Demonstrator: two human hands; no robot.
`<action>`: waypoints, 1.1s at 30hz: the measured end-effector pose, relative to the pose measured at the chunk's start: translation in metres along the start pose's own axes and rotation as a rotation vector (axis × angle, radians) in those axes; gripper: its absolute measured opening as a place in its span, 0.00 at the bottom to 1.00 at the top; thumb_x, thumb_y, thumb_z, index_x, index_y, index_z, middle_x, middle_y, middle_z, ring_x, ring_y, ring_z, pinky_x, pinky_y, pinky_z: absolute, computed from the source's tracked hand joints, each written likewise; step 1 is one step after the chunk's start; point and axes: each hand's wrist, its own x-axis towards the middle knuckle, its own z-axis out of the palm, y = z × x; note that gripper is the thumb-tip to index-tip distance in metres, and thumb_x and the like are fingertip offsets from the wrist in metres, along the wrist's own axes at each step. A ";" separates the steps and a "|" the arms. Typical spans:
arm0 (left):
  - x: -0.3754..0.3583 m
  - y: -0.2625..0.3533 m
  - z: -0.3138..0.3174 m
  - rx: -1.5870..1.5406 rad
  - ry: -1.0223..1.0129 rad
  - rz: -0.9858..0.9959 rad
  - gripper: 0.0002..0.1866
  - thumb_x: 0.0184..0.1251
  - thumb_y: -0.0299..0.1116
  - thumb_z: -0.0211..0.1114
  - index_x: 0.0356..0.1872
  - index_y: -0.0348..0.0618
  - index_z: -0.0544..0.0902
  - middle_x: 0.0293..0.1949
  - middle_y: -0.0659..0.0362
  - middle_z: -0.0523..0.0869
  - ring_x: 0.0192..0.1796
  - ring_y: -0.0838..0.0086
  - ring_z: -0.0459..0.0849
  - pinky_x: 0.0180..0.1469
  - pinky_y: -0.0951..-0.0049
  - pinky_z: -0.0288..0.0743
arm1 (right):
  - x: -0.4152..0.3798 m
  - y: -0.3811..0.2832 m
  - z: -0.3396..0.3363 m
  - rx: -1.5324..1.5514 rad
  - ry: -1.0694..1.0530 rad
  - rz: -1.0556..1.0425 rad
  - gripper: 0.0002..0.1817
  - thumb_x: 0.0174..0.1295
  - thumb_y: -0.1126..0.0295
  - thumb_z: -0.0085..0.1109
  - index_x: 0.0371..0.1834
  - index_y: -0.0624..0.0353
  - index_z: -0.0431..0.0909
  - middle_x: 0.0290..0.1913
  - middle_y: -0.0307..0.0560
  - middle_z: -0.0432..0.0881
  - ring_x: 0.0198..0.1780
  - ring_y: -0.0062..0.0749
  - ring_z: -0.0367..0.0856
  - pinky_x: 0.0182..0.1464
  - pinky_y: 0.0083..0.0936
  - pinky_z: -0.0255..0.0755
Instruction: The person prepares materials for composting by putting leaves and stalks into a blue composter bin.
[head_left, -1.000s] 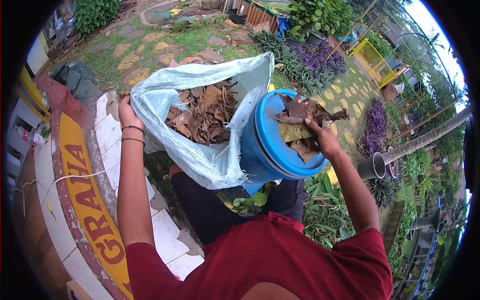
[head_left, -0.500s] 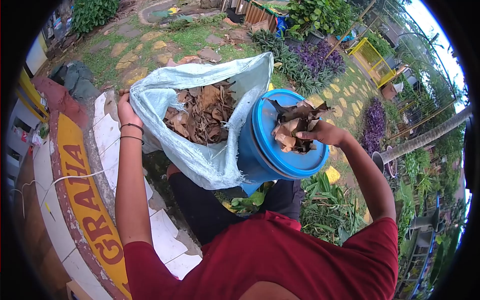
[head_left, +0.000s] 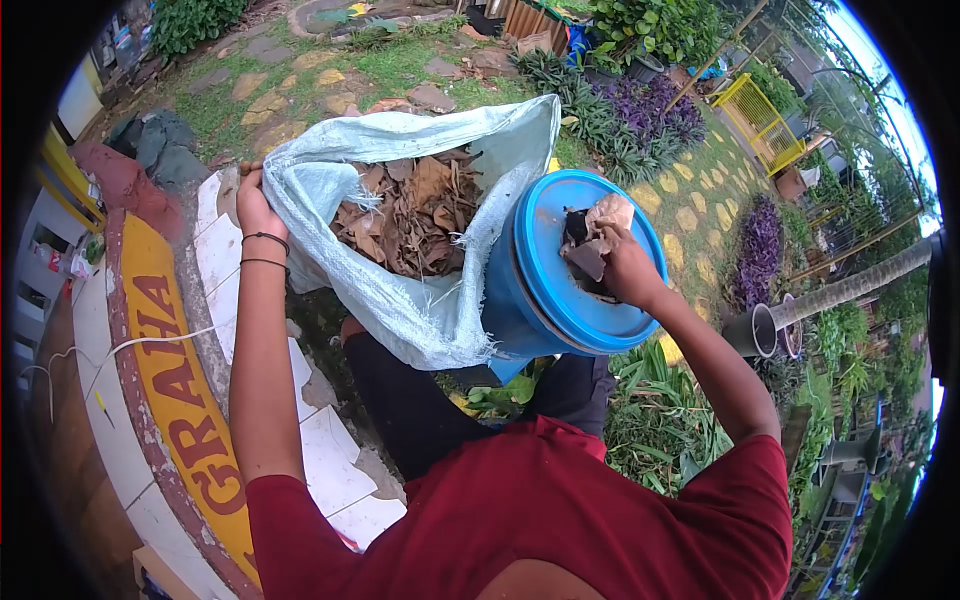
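My left hand (head_left: 257, 207) grips the rim of a pale woven sack (head_left: 340, 290) at its left side. Inside the wide-mouthed sack lie many dry brown leaves (head_left: 415, 215). Against the sack's right side stands a blue plastic barrel (head_left: 520, 320) with a round blue lid (head_left: 625, 330). My right hand (head_left: 628, 268) is over the middle of the lid, its fingers closed on a bunch of dry leaves (head_left: 608, 212). The leaves are at a dark patch in the lid, which looks like an opening; hand and leaves partly hide it.
A white-tiled ledge (head_left: 335, 470) and a yellow lettered curb (head_left: 190, 420) run along my left. Green plants (head_left: 660, 430) grow by the barrel's near side. Beyond are stepping stones, purple plants (head_left: 655, 110) and a yellow metal rack (head_left: 760, 125). A grey pole slants in from the right.
My right hand has moved down and slightly left with the leaves, which now sit lower at the lid's middle. My left hand still holds the sack's rim.
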 end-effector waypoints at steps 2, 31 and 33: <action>-0.006 0.006 0.007 0.021 0.043 0.016 0.14 0.67 0.15 0.50 0.37 0.50 0.78 0.36 0.62 0.83 0.43 0.70 0.83 0.55 0.64 0.80 | 0.006 -0.031 -0.021 0.098 -0.324 0.064 0.21 0.56 0.73 0.58 0.54 0.68 0.75 0.50 0.69 0.80 0.54 0.60 0.79 0.56 0.45 0.74; 0.005 -0.003 -0.033 -0.036 0.044 -0.084 0.11 0.70 0.19 0.52 0.40 0.49 0.78 0.39 0.62 0.83 0.46 0.68 0.83 0.58 0.65 0.77 | 0.061 0.079 0.099 0.106 -1.009 -0.015 0.21 0.50 0.69 0.66 0.49 0.64 0.84 0.47 0.59 0.87 0.52 0.46 0.85 0.54 0.35 0.76; -0.001 0.003 -0.027 -0.032 0.067 -0.076 0.11 0.69 0.18 0.51 0.40 0.49 0.78 0.39 0.62 0.83 0.47 0.69 0.83 0.57 0.66 0.77 | 0.092 0.036 0.051 0.189 -0.993 -0.068 0.16 0.52 0.72 0.62 0.45 0.63 0.85 0.42 0.60 0.87 0.44 0.42 0.86 0.47 0.36 0.76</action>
